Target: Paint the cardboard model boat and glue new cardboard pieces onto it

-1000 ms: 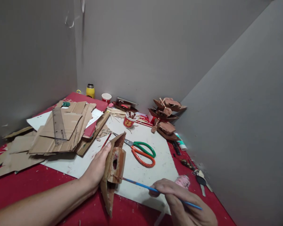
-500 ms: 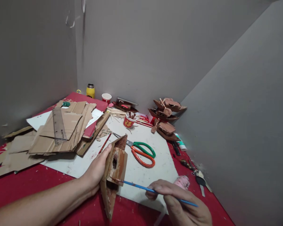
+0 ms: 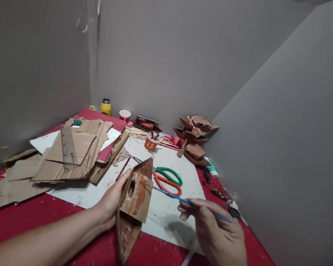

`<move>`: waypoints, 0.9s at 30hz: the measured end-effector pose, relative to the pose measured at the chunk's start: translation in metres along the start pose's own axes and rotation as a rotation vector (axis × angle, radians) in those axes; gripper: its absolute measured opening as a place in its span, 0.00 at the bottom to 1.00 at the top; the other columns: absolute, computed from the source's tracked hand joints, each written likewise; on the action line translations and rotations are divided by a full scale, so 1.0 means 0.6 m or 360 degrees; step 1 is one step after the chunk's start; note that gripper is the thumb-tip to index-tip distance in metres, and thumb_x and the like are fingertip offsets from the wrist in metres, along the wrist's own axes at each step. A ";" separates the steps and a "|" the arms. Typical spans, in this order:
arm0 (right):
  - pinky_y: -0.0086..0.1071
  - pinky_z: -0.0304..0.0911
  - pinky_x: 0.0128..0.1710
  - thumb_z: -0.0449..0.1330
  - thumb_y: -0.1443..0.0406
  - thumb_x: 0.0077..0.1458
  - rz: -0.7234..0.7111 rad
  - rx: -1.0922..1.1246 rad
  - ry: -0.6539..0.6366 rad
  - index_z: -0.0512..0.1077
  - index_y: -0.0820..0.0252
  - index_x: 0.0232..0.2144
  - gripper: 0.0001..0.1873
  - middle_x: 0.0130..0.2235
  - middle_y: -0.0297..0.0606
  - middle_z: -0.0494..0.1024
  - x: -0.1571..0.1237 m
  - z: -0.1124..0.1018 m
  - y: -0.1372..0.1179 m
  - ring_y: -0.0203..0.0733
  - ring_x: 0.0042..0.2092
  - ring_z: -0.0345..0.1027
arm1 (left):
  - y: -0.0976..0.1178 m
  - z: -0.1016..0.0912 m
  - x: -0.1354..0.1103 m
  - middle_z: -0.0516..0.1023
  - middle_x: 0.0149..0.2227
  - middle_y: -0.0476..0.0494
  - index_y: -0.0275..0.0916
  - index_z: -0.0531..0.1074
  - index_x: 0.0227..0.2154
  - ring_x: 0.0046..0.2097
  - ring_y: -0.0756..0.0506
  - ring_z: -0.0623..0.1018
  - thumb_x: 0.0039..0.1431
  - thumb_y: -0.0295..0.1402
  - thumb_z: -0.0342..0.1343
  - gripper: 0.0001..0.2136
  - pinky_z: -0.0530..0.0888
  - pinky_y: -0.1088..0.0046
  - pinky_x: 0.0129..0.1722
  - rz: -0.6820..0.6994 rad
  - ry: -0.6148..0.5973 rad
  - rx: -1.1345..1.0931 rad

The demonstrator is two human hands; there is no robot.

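Observation:
A cardboard model boat [image 3: 134,225], partly coated in wet brown paint, is gripped at its left side by my left hand [image 3: 112,201]. It stands tilted on end, with its boxy cabin [image 3: 141,197] facing me and a dark hole cut in it. My right hand [image 3: 216,225] pinches a thin blue paintbrush [image 3: 180,198], whose brown-stained tip touches the upper right part of the cabin. Scissors [image 3: 168,181] with green and orange handles lie just behind the boat. A red paper cup [image 3: 152,142] with brown paint on its inside stands farther back.
White paper [image 3: 172,218] covers part of the red tabletop [image 3: 52,225]. Cardboard sheets [image 3: 72,147] with a clear ruler [image 3: 69,149] are piled on the left. Brown model boats [image 3: 195,153] stand at the back right, near keys [image 3: 234,210]. A yellow bottle [image 3: 106,107] is at the back.
The brush tip has moved from the cabin's lower end to its upper right part. My left hand has turned the boat so the cabin shows more broadly.

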State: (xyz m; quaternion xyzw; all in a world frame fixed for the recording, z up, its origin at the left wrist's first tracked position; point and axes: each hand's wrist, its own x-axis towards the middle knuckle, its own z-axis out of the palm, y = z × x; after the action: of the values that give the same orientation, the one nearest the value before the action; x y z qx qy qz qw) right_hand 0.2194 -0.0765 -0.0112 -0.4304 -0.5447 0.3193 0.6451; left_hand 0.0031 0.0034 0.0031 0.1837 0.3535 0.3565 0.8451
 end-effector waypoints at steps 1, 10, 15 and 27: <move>0.34 0.74 0.31 0.60 0.64 0.61 0.0038 0.0009 0.0013 0.78 0.55 0.41 0.08 0.33 0.41 0.83 0.001 0.000 0.005 0.42 0.31 0.77 | 0.000 0.000 -0.001 0.83 0.44 0.42 0.38 0.73 0.51 0.45 0.40 0.81 0.57 0.48 0.55 0.24 0.74 0.65 0.49 -0.0009 -0.0012 -0.0005; 0.30 0.73 0.31 0.60 0.62 0.60 0.0219 0.0217 -0.0136 0.79 0.53 0.38 0.07 0.33 0.39 0.83 -0.003 0.008 0.008 0.38 0.30 0.76 | 0.005 0.000 -0.001 0.84 0.39 0.40 0.36 0.73 0.50 0.42 0.40 0.82 0.58 0.47 0.55 0.23 0.76 0.67 0.42 -0.0040 -0.0038 -0.0090; 0.31 0.74 0.29 0.63 0.61 0.58 0.0284 0.0297 -0.0199 0.80 0.51 0.36 0.06 0.32 0.38 0.83 -0.014 0.028 0.000 0.39 0.28 0.76 | 0.012 0.003 -0.003 0.84 0.37 0.39 0.36 0.73 0.50 0.39 0.38 0.83 0.59 0.48 0.52 0.24 0.77 0.66 0.39 -0.0098 -0.0023 -0.0117; 0.32 0.75 0.27 0.63 0.62 0.58 0.0292 0.0390 -0.0181 0.80 0.53 0.36 0.06 0.31 0.41 0.84 -0.013 0.033 -0.002 0.42 0.28 0.77 | 0.012 0.000 -0.003 0.84 0.35 0.38 0.34 0.76 0.46 0.40 0.39 0.83 0.58 0.49 0.53 0.24 0.77 0.67 0.42 -0.0130 -0.0054 -0.0182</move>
State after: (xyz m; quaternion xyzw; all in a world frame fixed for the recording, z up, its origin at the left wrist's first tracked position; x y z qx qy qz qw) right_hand 0.1985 -0.0797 -0.0128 -0.3777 -0.4956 0.4648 0.6291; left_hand -0.0011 0.0070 0.0076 0.1265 0.3253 0.3382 0.8739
